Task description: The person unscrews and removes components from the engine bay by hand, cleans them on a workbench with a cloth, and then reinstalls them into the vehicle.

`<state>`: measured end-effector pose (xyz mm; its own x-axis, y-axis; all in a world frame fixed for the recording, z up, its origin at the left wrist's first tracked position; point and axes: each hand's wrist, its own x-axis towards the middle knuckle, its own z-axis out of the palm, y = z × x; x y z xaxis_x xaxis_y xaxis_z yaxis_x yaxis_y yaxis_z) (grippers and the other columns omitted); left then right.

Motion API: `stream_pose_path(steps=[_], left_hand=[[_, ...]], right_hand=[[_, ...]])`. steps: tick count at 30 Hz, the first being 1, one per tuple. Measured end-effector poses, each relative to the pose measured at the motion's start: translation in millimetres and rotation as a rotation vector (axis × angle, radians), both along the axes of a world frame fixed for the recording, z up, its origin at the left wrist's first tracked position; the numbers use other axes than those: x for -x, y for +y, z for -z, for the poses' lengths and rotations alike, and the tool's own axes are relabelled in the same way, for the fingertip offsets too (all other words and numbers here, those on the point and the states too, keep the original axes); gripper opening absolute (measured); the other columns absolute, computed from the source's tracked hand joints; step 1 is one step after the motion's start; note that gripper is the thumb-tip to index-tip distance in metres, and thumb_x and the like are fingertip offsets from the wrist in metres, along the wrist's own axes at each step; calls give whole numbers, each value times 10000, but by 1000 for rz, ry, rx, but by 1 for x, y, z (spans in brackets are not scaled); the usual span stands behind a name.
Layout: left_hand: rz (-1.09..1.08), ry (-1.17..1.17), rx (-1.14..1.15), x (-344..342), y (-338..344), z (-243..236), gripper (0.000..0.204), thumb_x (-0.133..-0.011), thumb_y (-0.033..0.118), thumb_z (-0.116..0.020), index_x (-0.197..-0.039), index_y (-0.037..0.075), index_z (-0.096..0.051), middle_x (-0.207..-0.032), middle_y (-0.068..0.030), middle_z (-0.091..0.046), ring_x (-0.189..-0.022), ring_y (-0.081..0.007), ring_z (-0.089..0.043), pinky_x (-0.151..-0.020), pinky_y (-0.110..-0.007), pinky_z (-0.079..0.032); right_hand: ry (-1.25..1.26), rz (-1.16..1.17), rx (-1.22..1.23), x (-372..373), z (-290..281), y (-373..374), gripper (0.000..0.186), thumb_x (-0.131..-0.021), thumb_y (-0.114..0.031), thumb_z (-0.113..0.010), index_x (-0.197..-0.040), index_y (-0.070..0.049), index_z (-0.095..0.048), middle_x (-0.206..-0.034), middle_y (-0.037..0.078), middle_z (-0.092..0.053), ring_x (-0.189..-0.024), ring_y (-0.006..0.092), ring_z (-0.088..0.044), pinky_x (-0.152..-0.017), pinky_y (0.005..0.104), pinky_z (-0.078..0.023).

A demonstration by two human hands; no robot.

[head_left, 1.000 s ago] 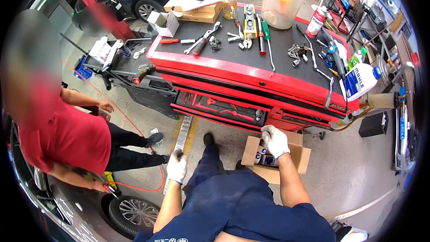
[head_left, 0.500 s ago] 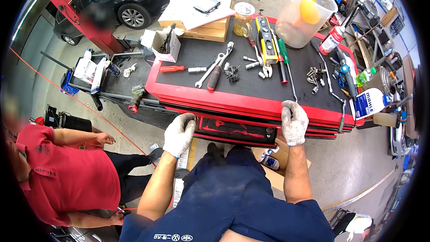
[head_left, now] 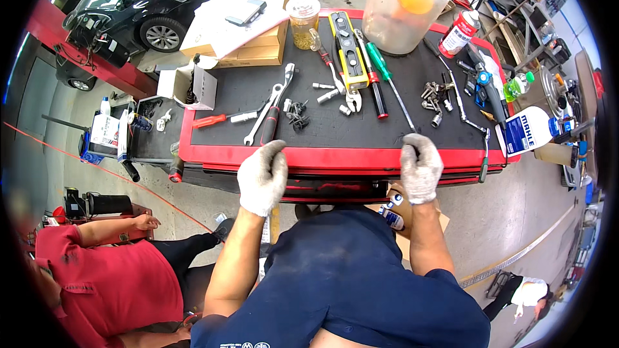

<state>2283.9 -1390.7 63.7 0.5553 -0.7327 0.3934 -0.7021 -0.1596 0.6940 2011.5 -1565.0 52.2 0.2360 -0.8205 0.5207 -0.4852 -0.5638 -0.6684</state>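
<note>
My left hand (head_left: 263, 177), in a pale work glove, is at the front edge of a red tool cabinet (head_left: 342, 156), close to a ratchet with a red-and-black handle (head_left: 270, 125). Its fingers bend loosely, thumb apart, with nothing visible in them. Farther right, my gloved right hand (head_left: 422, 169) is near the same edge, below the tip of a green-handled screwdriver (head_left: 380, 64). That hand is also loosely bent and holds nothing I can see. Between the hands, below the top, a drawer (head_left: 335, 188) shows a narrow strip of its inside. Whether either hand touches the cabinet is hard to tell.
On the black mat lie a combination wrench (head_left: 261, 119), a yellow level (head_left: 349, 51) and loose sockets (head_left: 436, 96). A clear pitcher (head_left: 393, 26) and a spray can (head_left: 459, 35) stand behind. A person in red (head_left: 116, 277) is at left; a cardboard box (head_left: 438, 219) is below.
My body and view have come closer to the cabinet. Less of the drawer's inside shows between my hands, and both hands now overlap the cabinet's front edge more.
</note>
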Motion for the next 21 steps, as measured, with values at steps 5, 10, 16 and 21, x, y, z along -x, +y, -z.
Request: stream_pose_path(steps=[5,10,16,21], left_hand=[[-19,-168,79,-16,-18,22,167,-907,48,-718,-1065,61,-769,-850,-152,-762,-691,-291,-743,-671,-364,-586],[-150,-129,-33,8,-36,-10,186,-899,64,-745,-1083,88,-749,-884,-114,-750,-681,-285,-721,-669,-363,-588],[167,-471,-322,17,-122,-43,218,-897,143,-748,-1108,94,-726,-987,-132,-727,-899,-337,-719,-806,-441,-572],[153,-690,-697,16,-169,-31,241,-943,275,-678,-1071,75,-720,-990,-177,-731,-915,-365,-725,-820,-492,-566]], right_hand=[[52,89,69,8,4,-23,172,-845,28,-704,-1007,-21,-735,-993,146,-749,-863,320,-727,-780,403,-592],[86,58,396,4,17,-29,204,-762,37,-710,-926,-83,-722,-866,91,-736,-769,312,-703,-722,423,-581],[155,103,321,10,16,-29,175,-757,-2,-737,-904,-96,-718,-852,87,-720,-761,322,-695,-692,424,-570],[102,140,346,12,20,-31,266,-707,-74,-776,-950,-157,-705,-849,38,-692,-760,264,-674,-632,410,-537]])
